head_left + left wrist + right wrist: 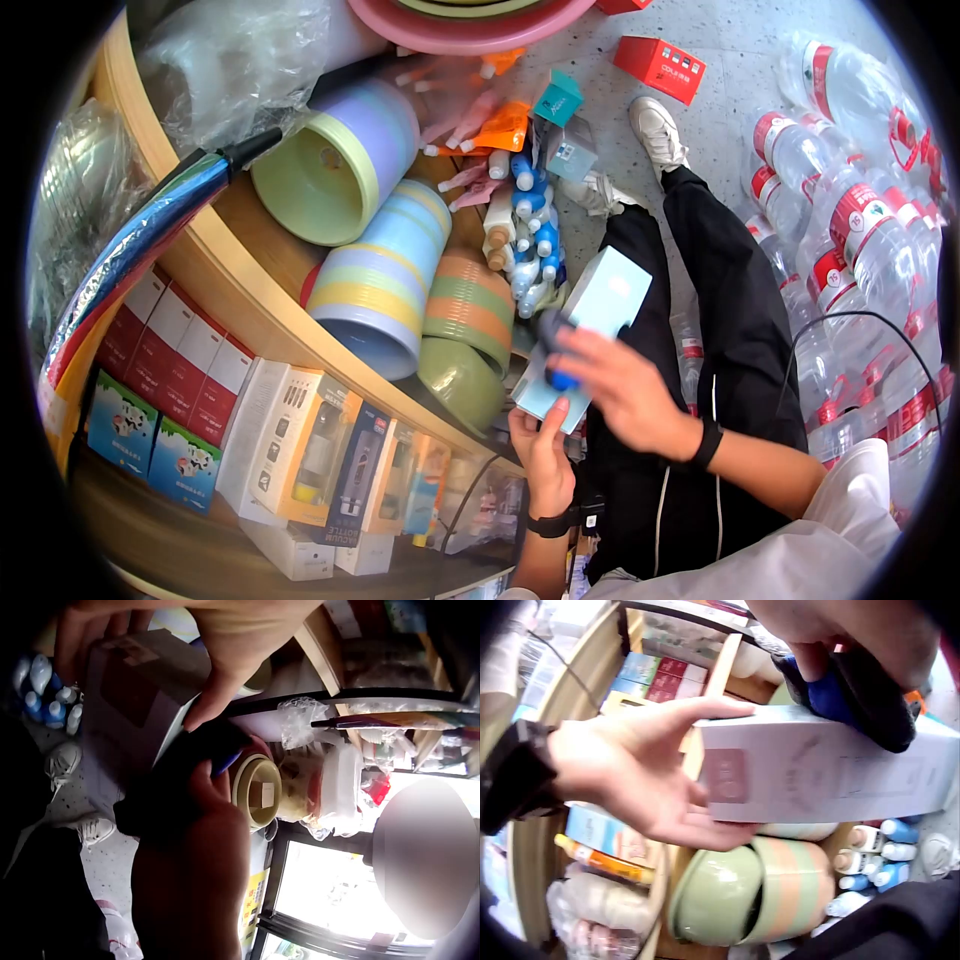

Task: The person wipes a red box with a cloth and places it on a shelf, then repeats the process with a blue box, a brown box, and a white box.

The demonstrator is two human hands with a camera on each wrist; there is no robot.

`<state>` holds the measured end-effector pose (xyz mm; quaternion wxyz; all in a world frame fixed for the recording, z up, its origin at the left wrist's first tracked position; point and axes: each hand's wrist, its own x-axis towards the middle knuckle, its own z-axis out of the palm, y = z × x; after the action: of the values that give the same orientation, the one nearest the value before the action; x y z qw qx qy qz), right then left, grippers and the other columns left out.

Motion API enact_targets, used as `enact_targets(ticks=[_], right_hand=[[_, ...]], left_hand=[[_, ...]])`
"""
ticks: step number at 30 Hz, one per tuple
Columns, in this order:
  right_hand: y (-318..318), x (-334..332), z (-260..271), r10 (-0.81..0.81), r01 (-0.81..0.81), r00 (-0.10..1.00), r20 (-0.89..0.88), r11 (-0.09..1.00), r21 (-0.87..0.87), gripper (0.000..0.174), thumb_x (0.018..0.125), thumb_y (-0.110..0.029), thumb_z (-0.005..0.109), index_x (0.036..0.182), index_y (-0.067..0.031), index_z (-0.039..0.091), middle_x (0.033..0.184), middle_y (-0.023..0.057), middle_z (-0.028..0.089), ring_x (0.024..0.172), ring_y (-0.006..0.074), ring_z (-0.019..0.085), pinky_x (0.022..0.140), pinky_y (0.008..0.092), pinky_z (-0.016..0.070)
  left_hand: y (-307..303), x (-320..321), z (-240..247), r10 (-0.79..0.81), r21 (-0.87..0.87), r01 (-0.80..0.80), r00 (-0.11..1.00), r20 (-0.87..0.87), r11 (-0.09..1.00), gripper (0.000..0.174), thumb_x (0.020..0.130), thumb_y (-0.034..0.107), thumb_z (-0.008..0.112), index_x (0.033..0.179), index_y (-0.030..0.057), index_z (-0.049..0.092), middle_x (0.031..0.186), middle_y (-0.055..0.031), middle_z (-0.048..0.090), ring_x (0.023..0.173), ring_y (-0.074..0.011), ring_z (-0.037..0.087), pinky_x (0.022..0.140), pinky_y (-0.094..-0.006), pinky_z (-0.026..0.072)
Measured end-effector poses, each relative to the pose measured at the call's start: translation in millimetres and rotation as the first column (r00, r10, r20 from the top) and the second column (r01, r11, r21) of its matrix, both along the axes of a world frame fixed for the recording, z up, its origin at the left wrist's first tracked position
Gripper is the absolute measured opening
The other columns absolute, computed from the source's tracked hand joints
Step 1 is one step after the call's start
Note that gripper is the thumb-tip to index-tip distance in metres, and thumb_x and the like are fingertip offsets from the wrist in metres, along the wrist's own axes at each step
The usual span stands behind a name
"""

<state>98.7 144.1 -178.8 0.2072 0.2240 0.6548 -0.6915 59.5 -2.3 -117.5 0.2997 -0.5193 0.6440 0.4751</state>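
Note:
A long white-blue box (612,285) is held tilted in front of the person's legs. The left hand (545,462) grips its near end, thumb on one side and fingers on the other, as the right wrist view shows of the hand (641,765). On the box's upper face lies a soft black-and-blue cloth (874,701). The right hand (635,395) holds this cloth with bent fingers against the box; it looks blurred in the head view. In the left wrist view, the box (124,705) has a printed square on its side.
Striped plastic buckets (380,265) lie on their sides on the wooden shelf (300,330). Blue-capped bottles (540,230) stand beyond them. Shrink-wrapped water bottles (850,210) are stacked at the right. A red box (660,68) and a teal box (557,96) are farther off.

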Motion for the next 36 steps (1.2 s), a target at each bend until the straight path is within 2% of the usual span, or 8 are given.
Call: enact_targets(ticks=[3,5,9,17,22,25,30,36], right_hand=[[3,1,23,0.054,-0.067,0.990,-0.134,0.993,-0.093,0.054,0.079,0.001,0.062,0.132,-0.0091,0.068,0.152,0.0115,0.055,0.140,0.0366,0.052,0.112,0.0442,0.0474],[7,3,11,0.095,-0.075,0.965,-0.245,0.993,0.088,0.051,0.079,0.000,0.062,0.129,-0.0060,0.068,0.148,0.0130,0.057,0.136,0.0366,0.055,0.108,0.0447,0.0502],[20,-9,-35,-0.023,0.025,1.000,-0.009,0.935,0.354,0.038,0.089,-0.008,0.064,0.126,-0.0032,0.068,0.140,0.0163,0.062,0.132,0.0393,0.057,0.107,0.0453,0.0503],[6,13,10,0.111,-0.112,0.991,-0.075,0.994,-0.001,0.034,0.092,-0.010,0.064,0.126,-0.0036,0.069,0.144,0.0133,0.060,0.138,0.0370,0.052,0.114,0.0453,0.0446],[-2,6,-48,-0.294,0.227,0.909,0.295,0.944,0.242,0.034,0.100,-0.008,0.058,0.133,-0.0042,0.065,0.147,0.0172,0.057,0.136,0.0392,0.054,0.113,0.0419,0.0442],[-23,10,-51,-0.423,0.366,0.844,0.329,0.904,0.223,0.036,0.104,-0.011,0.054,0.138,-0.0009,0.061,0.151,0.0191,0.054,0.139,0.0395,0.052,0.114,0.0404,0.0424],[-27,9,24,-0.291,0.332,0.881,0.373,0.942,-0.050,0.044,0.099,-0.003,0.054,0.143,-0.0047,0.058,0.155,0.0194,0.050,0.143,0.0396,0.048,0.116,0.0399,0.0409],[-21,3,-45,-0.357,0.332,0.869,0.343,0.934,0.132,0.047,0.094,-0.002,0.061,0.141,-0.0074,0.058,0.132,0.0232,0.065,0.125,0.0423,0.061,0.102,0.0432,0.0505]], left_hand=[[-5,17,12,0.198,0.142,-0.191,0.980,-0.036,0.971,0.052,0.092,0.008,0.075,0.137,0.0074,0.050,0.127,-0.0063,0.061,0.117,-0.0180,0.061,0.100,-0.0343,0.0495],[4,13,12,0.156,0.098,-0.156,0.988,0.005,0.983,0.054,0.092,0.008,0.076,0.139,0.0075,0.049,0.129,-0.0066,0.061,0.118,-0.0183,0.061,0.100,-0.0347,0.0487],[19,4,13,0.111,-0.017,-0.110,0.986,0.121,0.994,0.051,0.093,0.013,0.076,0.138,0.0080,0.052,0.132,-0.0066,0.061,0.118,-0.0185,0.062,0.099,-0.0354,0.0486],[-9,26,3,0.130,0.032,-0.136,0.979,0.160,0.990,0.048,0.093,0.024,0.075,0.135,0.0111,0.054,0.127,-0.0049,0.063,0.113,-0.0186,0.062,0.097,-0.0357,0.0484],[5,23,2,0.098,-0.067,-0.086,0.974,0.205,0.994,0.056,0.092,0.032,0.077,0.138,0.0123,0.055,0.130,-0.0058,0.062,0.118,-0.0225,0.060,0.098,-0.0381,0.0462],[10,22,-7,0.215,-0.056,-0.207,0.941,0.261,0.977,0.062,0.091,0.035,0.079,0.141,0.0114,0.052,0.130,-0.0071,0.061,0.119,-0.0233,0.060,0.102,-0.0400,0.0459],[9,27,-20,0.496,0.080,-0.566,0.775,0.391,0.821,0.077,0.089,0.048,0.078,0.140,-0.0001,0.046,0.129,-0.0098,0.059,0.124,-0.0271,0.057,0.114,-0.0476,0.0409],[17,25,-17,0.571,0.085,-0.627,0.750,0.333,0.774,0.073,0.087,0.049,0.079,0.132,-0.0007,0.051,0.132,-0.0123,0.057,0.125,-0.0263,0.056,0.111,-0.0451,0.0426]])
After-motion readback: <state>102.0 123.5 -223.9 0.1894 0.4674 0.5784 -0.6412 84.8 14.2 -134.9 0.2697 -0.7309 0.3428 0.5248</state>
